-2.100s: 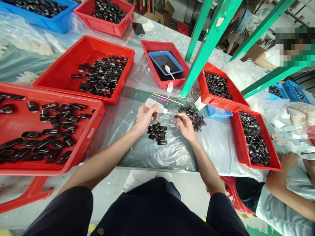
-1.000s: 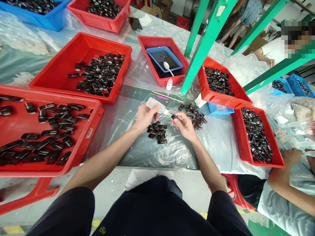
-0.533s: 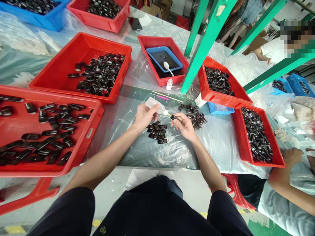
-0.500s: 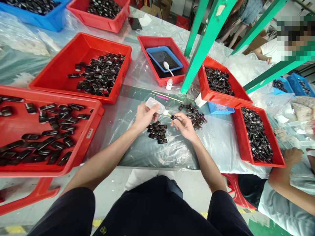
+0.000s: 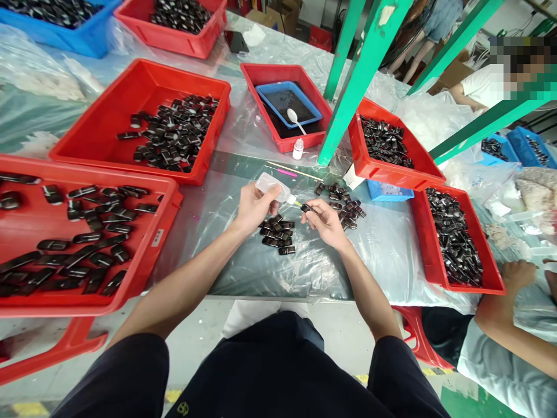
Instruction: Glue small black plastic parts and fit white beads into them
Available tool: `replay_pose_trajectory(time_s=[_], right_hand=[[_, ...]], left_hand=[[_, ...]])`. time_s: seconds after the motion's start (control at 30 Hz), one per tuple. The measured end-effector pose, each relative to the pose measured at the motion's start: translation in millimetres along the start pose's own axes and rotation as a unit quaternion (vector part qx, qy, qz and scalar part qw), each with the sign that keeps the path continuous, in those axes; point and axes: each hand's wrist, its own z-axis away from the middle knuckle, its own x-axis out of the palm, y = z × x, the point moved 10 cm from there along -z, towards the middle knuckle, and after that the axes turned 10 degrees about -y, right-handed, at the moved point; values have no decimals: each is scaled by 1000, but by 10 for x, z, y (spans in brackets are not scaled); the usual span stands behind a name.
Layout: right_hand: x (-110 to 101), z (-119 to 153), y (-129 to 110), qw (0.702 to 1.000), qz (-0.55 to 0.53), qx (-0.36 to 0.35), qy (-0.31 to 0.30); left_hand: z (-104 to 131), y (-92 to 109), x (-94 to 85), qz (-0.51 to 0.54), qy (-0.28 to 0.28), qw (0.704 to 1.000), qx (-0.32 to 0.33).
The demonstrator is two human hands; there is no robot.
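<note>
My left hand is closed around a translucent squeeze bottle, tilted with its thin yellowish tip pointing right. That tip meets, or comes very near, a small black plastic part pinched in the fingers of my right hand. What the part is for does not show. Below the bottle, several similar black parts lie in a group on the plastic-covered table. Another loose pile of black parts is just beyond my right hand.
Red bins of black parts stand left, far left and right. Behind my hands are a small white bottle, a pink stick and a red tray. A green post rises there. A co-worker's arm is at right.
Both hands keep almost the same pose, bottle tip at the black part. The whole view has shifted very slightly; nothing is taken up or let go.
</note>
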Motion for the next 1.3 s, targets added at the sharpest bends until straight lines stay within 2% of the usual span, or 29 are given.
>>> replay_pose_trajectory(time_s=[0.27, 0.47, 0.7, 0.97, 1.3], right_hand=[[-3, -7, -36, 1000, -15, -6, 2], [-52, 2, 28, 999, -24, 24, 18], [-140, 22, -116, 998, 8, -32, 51], [-154, 30, -93, 997, 26, -46, 64], [-179, 72, -103, 992, 73, -19, 98]], left_hand=[[8, -11, -13, 16, 7, 1000, 2], [15, -2, -19, 29, 14, 999, 5], [21, 8, -8, 60, 23, 998, 6], [21, -5, 1, 57, 18, 998, 1], [20, -5, 21, 69, 9, 998, -3]])
